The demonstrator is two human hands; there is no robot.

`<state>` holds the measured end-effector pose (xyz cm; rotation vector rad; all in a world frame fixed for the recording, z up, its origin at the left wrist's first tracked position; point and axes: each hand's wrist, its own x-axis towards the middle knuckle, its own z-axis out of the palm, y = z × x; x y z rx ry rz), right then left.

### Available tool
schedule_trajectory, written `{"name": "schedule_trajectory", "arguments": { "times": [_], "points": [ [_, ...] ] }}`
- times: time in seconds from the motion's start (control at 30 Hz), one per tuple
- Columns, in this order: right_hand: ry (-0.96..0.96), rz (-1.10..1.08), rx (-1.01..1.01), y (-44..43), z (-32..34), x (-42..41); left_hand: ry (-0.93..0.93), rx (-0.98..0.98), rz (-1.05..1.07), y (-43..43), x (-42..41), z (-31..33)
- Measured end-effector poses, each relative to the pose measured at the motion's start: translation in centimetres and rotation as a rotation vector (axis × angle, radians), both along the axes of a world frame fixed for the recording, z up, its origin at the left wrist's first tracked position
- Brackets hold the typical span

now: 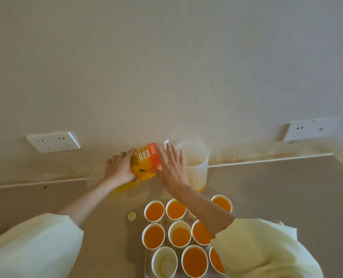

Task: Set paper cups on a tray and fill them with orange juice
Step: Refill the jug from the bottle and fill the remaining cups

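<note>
An orange juice carton (145, 162) stands at the back of the counter by the wall. My left hand (119, 168) grips its left side. My right hand (171, 165) lies flat against its right side, fingers spread. Near me, several white paper cups (154, 211) sit in rows on a pale tray (146, 261). Most hold orange juice; the front-left cup (164, 261) is empty. My right forearm and sleeve hide part of the right-hand cups.
A translucent measuring jug (194, 167) with a little juice at the bottom stands just right of the carton. A small yellow cap (132, 216) lies on the counter left of the cups. Two wall sockets (53, 141) (309, 130) sit above the counter.
</note>
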<state>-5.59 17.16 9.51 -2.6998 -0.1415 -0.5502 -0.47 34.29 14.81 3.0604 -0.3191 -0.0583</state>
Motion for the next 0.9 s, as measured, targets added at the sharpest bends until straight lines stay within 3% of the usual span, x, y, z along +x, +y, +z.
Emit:
{"name": "schedule_trajectory", "arguments": {
  "times": [0.13, 0.2, 0.33, 0.43, 0.53, 0.7, 0.9],
  "points": [
    [-0.119, 0.029, 0.066, -0.2, 0.4, 0.0, 0.050, -0.373, 0.110, 1.5, 0.5, -0.6],
    [-0.144, 0.006, 0.186, -0.3, 0.8, 0.0, 0.126, -0.576, 0.162, 2.2, 0.6, -0.8],
    [-0.075, -0.042, 0.501, -0.3, 0.3, 0.8, 0.310, -0.793, 0.168, 4.0, 1.6, -3.0],
    [0.176, -0.032, 0.683, 0.0, 0.9, 1.8, 0.361, -0.985, 0.138, 4.6, 1.4, -4.3],
    [0.481, 0.060, 0.739, 0.7, 0.8, 3.4, 0.421, -1.135, 0.132, 4.0, 0.2, -4.6],
    [0.556, 0.286, 0.875, 2.1, 0.5, 5.3, 0.473, -1.167, 0.088, 4.0, 0.4, -5.9],
    [0.537, 0.310, 0.853, 3.7, -0.2, 6.3, 0.466, -1.088, 0.126, 4.9, 1.8, -7.6]
  ]
}}
